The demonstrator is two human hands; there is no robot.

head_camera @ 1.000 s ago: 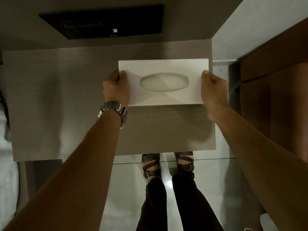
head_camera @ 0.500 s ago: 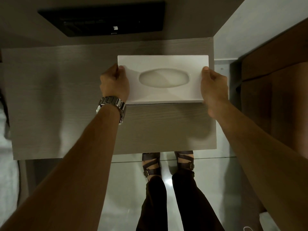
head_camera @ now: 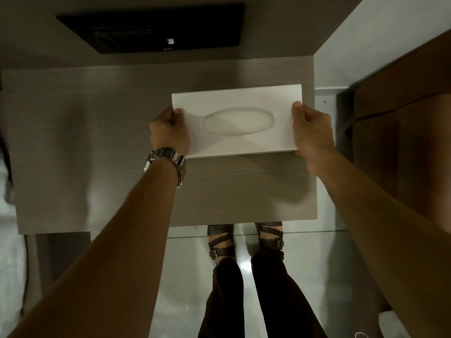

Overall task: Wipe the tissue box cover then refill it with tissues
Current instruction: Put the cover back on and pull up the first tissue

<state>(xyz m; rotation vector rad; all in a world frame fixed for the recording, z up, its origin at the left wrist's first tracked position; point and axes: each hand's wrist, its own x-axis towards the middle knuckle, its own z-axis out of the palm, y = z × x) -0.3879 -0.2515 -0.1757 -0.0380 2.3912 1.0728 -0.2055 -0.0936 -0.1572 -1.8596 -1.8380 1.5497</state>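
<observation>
A white rectangular tissue box cover point(head_camera: 234, 98) with an oval opening in its top sits at the right part of a grey wood-grain tabletop point(head_camera: 85, 147). My left hand point(head_camera: 169, 132), with a metal watch on the wrist, grips the cover's left end. My right hand point(head_camera: 312, 132) grips its right end, thumb on the top face. Through the oval I see only a pale surface; no tissue sticks out. No cloth or tissue pack is in view.
A black flat device point(head_camera: 156, 30) lies on the darker surface behind the table. A brown wooden cabinet point(head_camera: 410, 132) stands to the right. My legs and sandals point(head_camera: 244, 245) are below the table's front edge on a glossy floor.
Both hands keep their grip on the cover's ends. The cover sat slightly higher in the picture half a second ago and now is back near where it was a second ago.
</observation>
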